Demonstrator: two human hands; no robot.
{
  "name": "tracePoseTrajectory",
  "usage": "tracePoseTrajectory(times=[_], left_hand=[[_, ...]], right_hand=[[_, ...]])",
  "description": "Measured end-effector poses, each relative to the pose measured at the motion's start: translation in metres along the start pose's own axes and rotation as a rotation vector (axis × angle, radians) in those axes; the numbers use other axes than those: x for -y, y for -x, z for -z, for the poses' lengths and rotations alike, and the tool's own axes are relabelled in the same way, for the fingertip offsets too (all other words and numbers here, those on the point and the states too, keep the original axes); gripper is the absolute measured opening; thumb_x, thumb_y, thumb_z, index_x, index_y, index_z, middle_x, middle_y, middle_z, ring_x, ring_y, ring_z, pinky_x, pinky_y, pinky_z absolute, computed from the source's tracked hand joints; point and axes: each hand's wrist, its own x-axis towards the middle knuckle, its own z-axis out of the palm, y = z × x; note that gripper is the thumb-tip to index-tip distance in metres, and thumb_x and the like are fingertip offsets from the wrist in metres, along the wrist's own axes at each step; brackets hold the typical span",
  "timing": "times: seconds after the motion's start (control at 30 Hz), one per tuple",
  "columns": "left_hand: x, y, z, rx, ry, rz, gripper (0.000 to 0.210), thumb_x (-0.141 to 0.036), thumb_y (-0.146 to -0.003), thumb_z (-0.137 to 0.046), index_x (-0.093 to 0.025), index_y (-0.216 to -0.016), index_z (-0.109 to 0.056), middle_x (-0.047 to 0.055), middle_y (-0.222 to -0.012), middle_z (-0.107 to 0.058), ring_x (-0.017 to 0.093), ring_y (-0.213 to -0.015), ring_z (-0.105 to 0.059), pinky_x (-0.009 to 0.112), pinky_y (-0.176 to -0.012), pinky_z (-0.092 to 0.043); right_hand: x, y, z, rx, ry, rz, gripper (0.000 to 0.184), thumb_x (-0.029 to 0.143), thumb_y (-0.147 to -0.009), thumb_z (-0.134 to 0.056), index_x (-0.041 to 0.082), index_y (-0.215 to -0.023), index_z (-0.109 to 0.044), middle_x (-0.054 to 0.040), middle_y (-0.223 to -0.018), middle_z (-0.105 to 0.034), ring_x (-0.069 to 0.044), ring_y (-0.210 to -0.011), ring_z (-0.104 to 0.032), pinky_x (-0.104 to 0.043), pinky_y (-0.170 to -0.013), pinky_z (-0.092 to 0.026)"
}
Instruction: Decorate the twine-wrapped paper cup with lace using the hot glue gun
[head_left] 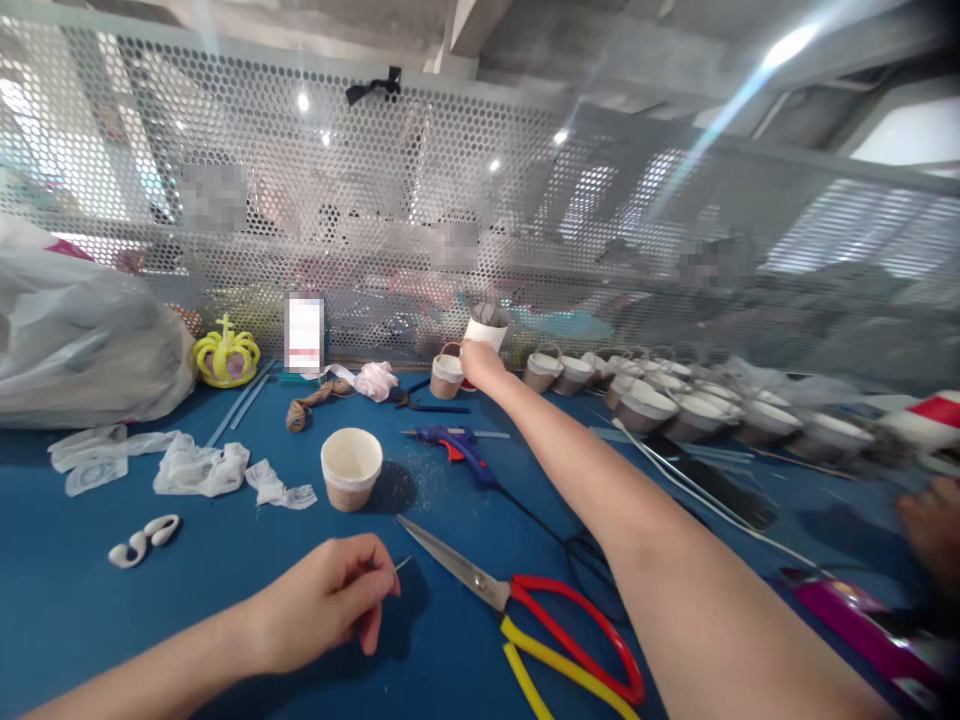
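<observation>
My left hand [345, 590] hovers over the blue table with its fingers curled in a pinch. A thin pale strand [403, 563] sticks out past the fingertips; its kind is too small to make out. Just beyond stands a small brown-and-white cup [351, 468], upright and hollow. My right hand [482, 365] reaches far forward to a white container [487, 328] with grey material at its top, by the mesh panel. Its fingers are hidden, so their grip does not show. A small handled bucket [448, 372] sits just left of that hand. Large scissors [480, 580] with red and yellow handles lie between my arms.
A blue glue gun [457, 440] and its cord lie mid-table. Several small buckets [649, 405] crowd the right, near another person's hand [934, 525]. White lace [202, 465], twine [300, 412], a yellow crown-shaped item [226, 355] and a plastic bag [82, 330] are at left.
</observation>
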Motion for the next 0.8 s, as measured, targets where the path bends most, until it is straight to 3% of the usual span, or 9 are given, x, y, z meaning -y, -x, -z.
tracePoseTrajectory(times=[0.2,0.47,0.6,0.7,0.8], left_hand=[[0.000,-0.001,0.002,0.014,-0.013,0.004,0.027,-0.044,-0.084,-0.040,-0.018,-0.082,-0.045,-0.007,-0.052,-0.052,0.005,-0.039,-0.027,0.019,-0.040,-0.019],[0.004,-0.001,0.001,0.010,-0.061,-0.011,0.028,-0.044,-0.085,-0.038,-0.018,-0.082,-0.046,-0.006,-0.054,-0.053,0.006,-0.041,-0.029,0.019,-0.041,-0.021],[0.004,-0.002,0.002,0.009,-0.078,-0.013,0.024,-0.040,-0.086,-0.038,-0.018,-0.082,-0.045,-0.006,-0.055,-0.053,0.006,-0.042,-0.028,0.018,-0.042,-0.021],[0.003,-0.003,0.002,0.014,-0.069,-0.002,0.021,-0.037,-0.086,-0.037,-0.018,-0.080,-0.044,-0.006,-0.053,-0.052,0.005,-0.041,-0.028,0.018,-0.041,-0.021],[0.003,-0.004,0.001,0.010,-0.070,0.000,0.021,-0.037,-0.086,-0.037,-0.018,-0.079,-0.044,-0.006,-0.054,-0.052,0.006,-0.041,-0.028,0.018,-0.041,-0.021]], right_hand=[[-0.026,-0.006,-0.003,0.034,0.064,-0.042,0.032,0.030,-0.087,-0.054,0.013,-0.115,-0.053,-0.0100,-0.115,-0.056,-0.020,-0.096,-0.058,-0.040,-0.079,-0.050],[-0.048,0.011,-0.006,-0.010,0.118,-0.034,0.031,0.030,-0.088,-0.052,0.015,-0.115,-0.053,-0.0085,-0.114,-0.056,-0.020,-0.095,-0.058,-0.040,-0.079,-0.050],[-0.039,0.018,0.004,-0.056,0.167,-0.006,0.032,0.030,-0.087,-0.053,0.014,-0.115,-0.053,-0.0094,-0.115,-0.056,-0.020,-0.095,-0.058,-0.040,-0.079,-0.050],[-0.019,0.025,0.008,-0.075,0.211,0.100,0.031,0.030,-0.088,-0.052,0.016,-0.116,-0.052,-0.0092,-0.118,-0.054,-0.020,-0.098,-0.057,-0.041,-0.081,-0.049],[0.007,0.030,-0.005,0.085,0.238,0.277,0.030,0.030,-0.088,-0.051,0.017,-0.115,-0.053,-0.0084,-0.116,-0.055,-0.020,-0.096,-0.058,-0.040,-0.080,-0.049]])
